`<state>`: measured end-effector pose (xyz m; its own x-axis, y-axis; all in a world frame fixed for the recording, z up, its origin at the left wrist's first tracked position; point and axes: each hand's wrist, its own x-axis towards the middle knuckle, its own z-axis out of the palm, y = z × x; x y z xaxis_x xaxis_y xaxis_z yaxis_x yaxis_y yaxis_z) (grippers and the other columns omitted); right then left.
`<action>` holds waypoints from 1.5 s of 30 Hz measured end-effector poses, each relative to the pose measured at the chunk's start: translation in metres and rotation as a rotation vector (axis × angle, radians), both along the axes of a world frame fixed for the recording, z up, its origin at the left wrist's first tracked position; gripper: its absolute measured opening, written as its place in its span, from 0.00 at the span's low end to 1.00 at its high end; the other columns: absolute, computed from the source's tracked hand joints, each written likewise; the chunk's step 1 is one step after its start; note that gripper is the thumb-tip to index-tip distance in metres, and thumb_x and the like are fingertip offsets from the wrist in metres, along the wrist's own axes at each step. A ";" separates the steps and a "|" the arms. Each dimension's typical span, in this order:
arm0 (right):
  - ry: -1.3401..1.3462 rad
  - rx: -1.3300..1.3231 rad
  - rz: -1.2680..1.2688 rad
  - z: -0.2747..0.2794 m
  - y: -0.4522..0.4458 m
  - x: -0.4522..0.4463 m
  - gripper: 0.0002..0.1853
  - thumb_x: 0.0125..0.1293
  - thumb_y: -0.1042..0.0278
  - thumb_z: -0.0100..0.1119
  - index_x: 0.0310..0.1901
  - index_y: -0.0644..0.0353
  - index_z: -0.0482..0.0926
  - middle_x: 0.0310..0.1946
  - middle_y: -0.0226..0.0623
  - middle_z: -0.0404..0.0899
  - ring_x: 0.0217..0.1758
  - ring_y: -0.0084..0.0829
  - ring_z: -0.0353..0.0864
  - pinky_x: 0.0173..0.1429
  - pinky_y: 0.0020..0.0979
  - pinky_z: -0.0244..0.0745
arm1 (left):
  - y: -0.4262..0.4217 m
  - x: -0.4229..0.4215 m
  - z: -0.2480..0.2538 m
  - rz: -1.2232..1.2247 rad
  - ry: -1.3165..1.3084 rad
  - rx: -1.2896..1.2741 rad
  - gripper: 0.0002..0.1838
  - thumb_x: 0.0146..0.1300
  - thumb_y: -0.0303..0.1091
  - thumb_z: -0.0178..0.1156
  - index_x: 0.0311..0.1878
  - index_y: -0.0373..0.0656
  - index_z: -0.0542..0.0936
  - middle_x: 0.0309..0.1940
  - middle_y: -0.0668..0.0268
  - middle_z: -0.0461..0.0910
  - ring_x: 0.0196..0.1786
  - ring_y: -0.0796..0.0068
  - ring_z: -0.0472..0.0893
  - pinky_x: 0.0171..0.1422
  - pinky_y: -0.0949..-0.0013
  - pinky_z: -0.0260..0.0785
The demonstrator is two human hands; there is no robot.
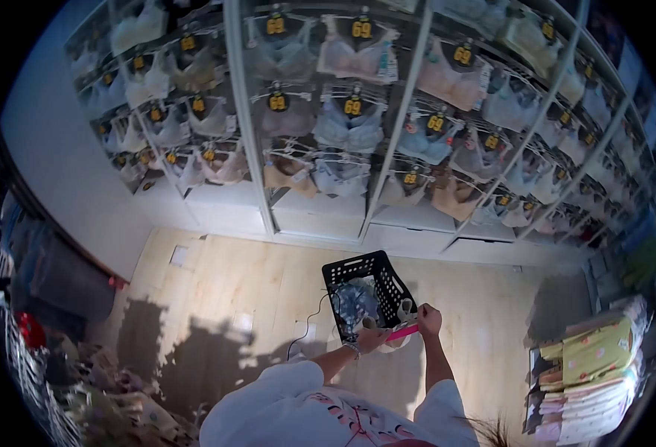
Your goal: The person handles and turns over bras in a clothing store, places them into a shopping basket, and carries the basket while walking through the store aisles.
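Observation:
My left hand is closed at the near rim of a black plastic basket, on the left end of a small pale item. From it a bright pink strip runs up to my right hand, whose fingers are closed on its other end. The kind of item is too small to make out. Inside the basket, beyond my hands, lies a heap of bluish-white, shiny-looking goods. A pale cup-shaped piece rests at the basket's right side.
Racks of hanging bras with yellow-numbered "69" tags fill the wall ahead. Folded clothes hang at the right, and more garments at the lower left. A dark cord trails on the wooden floor beside the basket.

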<state>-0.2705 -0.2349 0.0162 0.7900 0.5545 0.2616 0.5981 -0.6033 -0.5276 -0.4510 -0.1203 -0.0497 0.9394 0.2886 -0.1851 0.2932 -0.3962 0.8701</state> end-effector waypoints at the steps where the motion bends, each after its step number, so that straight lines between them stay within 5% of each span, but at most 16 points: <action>1: 0.010 -0.006 -0.009 0.003 -0.003 0.001 0.12 0.59 0.64 0.52 0.25 0.63 0.77 0.18 0.48 0.74 0.21 0.47 0.76 0.27 0.40 0.69 | 0.002 0.005 -0.002 -0.071 0.040 0.052 0.24 0.69 0.57 0.39 0.36 0.51 0.79 0.17 0.63 0.76 0.22 0.62 0.79 0.29 0.60 0.69; 3: 0.044 -0.020 -0.024 0.009 -0.004 0.003 0.11 0.59 0.64 0.52 0.25 0.62 0.77 0.20 0.48 0.75 0.23 0.48 0.76 0.28 0.42 0.69 | 0.006 0.013 -0.008 -0.203 0.119 0.150 0.25 0.69 0.57 0.38 0.35 0.49 0.78 0.16 0.63 0.76 0.21 0.61 0.78 0.28 0.59 0.69; 7: 0.061 -0.028 -0.072 0.006 -0.016 0.006 0.11 0.59 0.63 0.52 0.26 0.61 0.78 0.20 0.47 0.75 0.24 0.47 0.77 0.29 0.41 0.70 | -0.003 0.026 -0.031 -0.339 -0.276 0.317 0.22 0.72 0.49 0.36 0.42 0.45 0.76 0.17 0.62 0.76 0.20 0.59 0.78 0.25 0.56 0.68; 13: 0.085 -0.081 -0.201 -0.001 -0.031 0.001 0.11 0.60 0.62 0.52 0.29 0.60 0.80 0.19 0.45 0.76 0.23 0.43 0.78 0.29 0.39 0.70 | 0.008 0.037 -0.040 -0.599 -0.282 0.412 0.17 0.70 0.41 0.41 0.59 0.49 0.67 0.27 0.59 0.79 0.24 0.57 0.79 0.22 0.56 0.69; 15: 0.096 -0.077 -0.253 -0.002 -0.035 -0.004 0.12 0.60 0.62 0.52 0.29 0.60 0.80 0.19 0.45 0.76 0.23 0.43 0.78 0.29 0.39 0.70 | 0.008 0.051 -0.077 -0.631 -0.190 0.333 0.19 0.70 0.41 0.41 0.62 0.54 0.67 0.26 0.58 0.78 0.25 0.57 0.80 0.22 0.55 0.69; 17: 0.100 -0.056 -0.324 -0.008 -0.033 -0.013 0.11 0.60 0.62 0.52 0.30 0.60 0.80 0.19 0.45 0.76 0.23 0.44 0.78 0.29 0.39 0.70 | 0.016 0.047 -0.093 -0.595 -0.355 0.353 0.19 0.71 0.42 0.41 0.62 0.57 0.69 0.24 0.58 0.79 0.26 0.58 0.81 0.23 0.56 0.69; 18: 0.091 -0.054 -0.365 -0.012 -0.030 -0.018 0.11 0.60 0.63 0.52 0.29 0.60 0.80 0.19 0.45 0.76 0.23 0.44 0.78 0.29 0.40 0.70 | 0.025 0.043 -0.078 -0.569 -0.266 0.286 0.18 0.69 0.49 0.40 0.51 0.51 0.73 0.24 0.57 0.79 0.27 0.58 0.81 0.30 0.56 0.69; 20: 0.086 -0.054 -0.473 -0.017 -0.018 -0.034 0.11 0.60 0.62 0.53 0.29 0.60 0.79 0.20 0.46 0.76 0.24 0.45 0.78 0.30 0.41 0.71 | 0.055 0.044 -0.024 -0.531 -0.076 0.174 0.36 0.67 0.63 0.37 0.30 0.40 0.82 0.24 0.53 0.81 0.30 0.57 0.81 0.44 0.56 0.69; 24: 0.083 -0.029 -0.701 -0.017 0.017 -0.067 0.11 0.60 0.61 0.52 0.28 0.60 0.78 0.22 0.45 0.77 0.26 0.48 0.78 0.32 0.43 0.71 | 0.109 0.051 0.001 -0.512 -0.011 0.012 0.31 0.66 0.59 0.45 0.28 0.38 0.81 0.21 0.56 0.79 0.28 0.62 0.80 0.38 0.60 0.70; 30: 0.119 -0.036 -0.906 -0.016 0.079 -0.089 0.14 0.61 0.58 0.51 0.26 0.58 0.79 0.22 0.45 0.78 0.28 0.48 0.79 0.32 0.45 0.72 | 0.176 0.116 -0.035 -0.553 0.028 -0.226 0.25 0.62 0.54 0.55 0.24 0.38 0.78 0.19 0.61 0.77 0.25 0.66 0.78 0.31 0.64 0.67; 33: 0.090 -0.090 -0.936 -0.027 0.101 -0.078 0.16 0.61 0.55 0.50 0.24 0.57 0.80 0.22 0.44 0.78 0.28 0.47 0.80 0.33 0.46 0.73 | 0.185 0.141 0.024 -0.572 0.008 -0.041 0.25 0.59 0.56 0.57 0.25 0.39 0.78 0.20 0.61 0.78 0.25 0.65 0.79 0.32 0.64 0.68; 38: 0.128 -0.142 -1.023 -0.010 0.127 -0.057 0.19 0.61 0.51 0.51 0.23 0.55 0.83 0.21 0.44 0.80 0.26 0.45 0.80 0.32 0.45 0.74 | 0.175 0.196 0.040 -0.571 0.030 0.394 0.20 0.56 0.52 0.55 0.29 0.42 0.82 0.30 0.54 0.82 0.37 0.50 0.81 0.42 0.52 0.71; 45: 0.166 -0.147 -1.097 -0.019 0.127 -0.007 0.23 0.64 0.50 0.47 0.22 0.55 0.83 0.17 0.43 0.79 0.23 0.46 0.81 0.29 0.44 0.75 | 0.159 0.255 0.045 -0.531 -0.022 0.419 0.15 0.52 0.44 0.54 0.28 0.42 0.81 0.26 0.54 0.81 0.33 0.51 0.80 0.38 0.52 0.71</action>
